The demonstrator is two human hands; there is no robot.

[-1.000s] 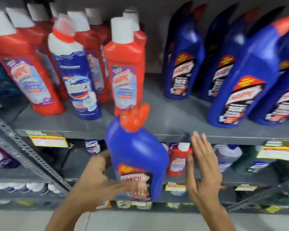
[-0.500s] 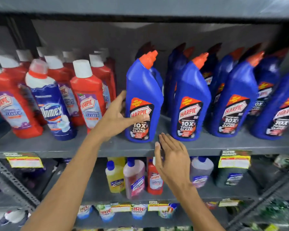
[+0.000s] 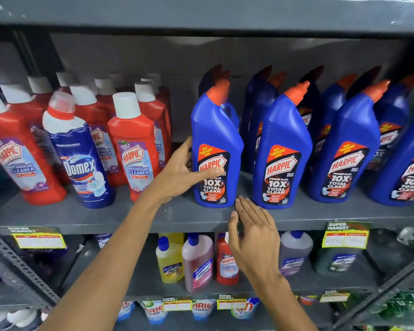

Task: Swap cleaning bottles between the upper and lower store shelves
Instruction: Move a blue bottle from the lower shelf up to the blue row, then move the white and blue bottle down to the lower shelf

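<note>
A blue Harpic bottle with an orange cap stands upright on the upper shelf, left of a row of like blue bottles. My left hand grips its left side, thumb across the label and fingers behind. Just below the bottle's base, my right hand is flat and open over the shelf's front edge, holding nothing. On the lower shelf, partly behind my right hand, stands a small red Harpic bottle.
Red Harpic bathroom cleaner bottles and a blue-and-white Domex bottle fill the upper shelf's left side. Yellow, pink and purple cleaner bottles stand on the lower shelf. Price tags hang on the shelf edges.
The blue bottle went up from in front of the lower shelf and now stands on the upper shelf, still in my left hand. My right hand rose to the shelf edge.
</note>
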